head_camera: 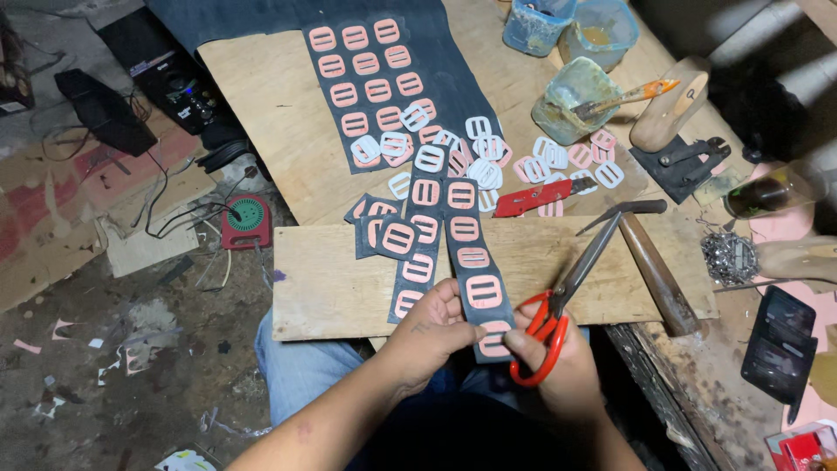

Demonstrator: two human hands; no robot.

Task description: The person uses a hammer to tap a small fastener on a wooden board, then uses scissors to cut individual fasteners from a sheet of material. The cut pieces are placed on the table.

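The left hand (433,330) pinches the near end of a long dark strip (475,262) with pink buckle shapes. The strip runs straight away from the fingers, across the worktop (340,288). Just beside it, the right hand (558,358) has its fingers through the red scissors (567,296), whose shut blades point away to the right.

A red-and-white package (804,447) lies at the bench's lower right corner.

Small craft workshop: rough plank bench (331,288), glue pots (571,92) with brush (628,96), hammer (649,253), wooden shoe last (667,109), scattered buckle cutouts (488,157), scrap-littered concrete floor (131,349), tangled cables (183,209).
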